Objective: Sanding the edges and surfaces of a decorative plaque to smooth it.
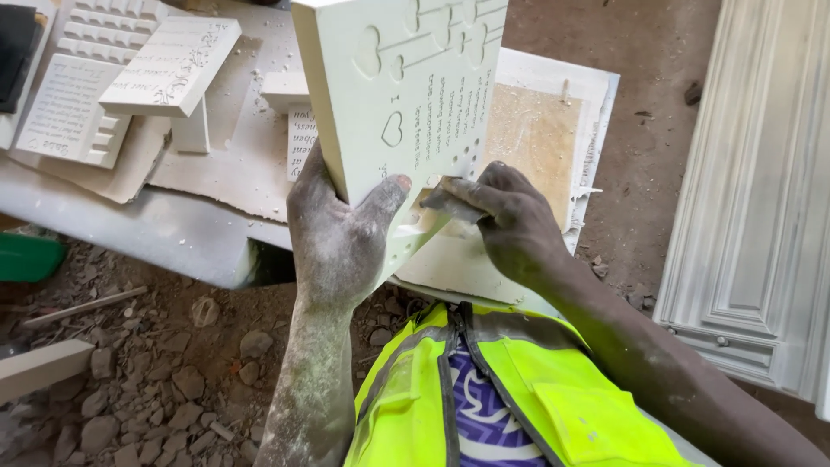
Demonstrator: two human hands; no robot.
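Note:
A pale carved stone plaque (406, 95) with heart shapes and engraved lines of text stands tilted on edge in front of me. My left hand (337, 233), dusted white, grips its lower left edge with the thumb across the face. My right hand (510, 225) presses a small grey piece of abrasive (450, 201) against the plaque's lower right corner. The plaque's bottom corner rests near a flat white slab (596, 95) on the workbench.
Several more carved plaques (169, 65) lie on the dusty bench (164, 229) at upper left. Rubble and stones (173, 363) cover the ground below. A large moulded white panel (752, 199) stands at right. A green object (26, 258) sits at the left edge.

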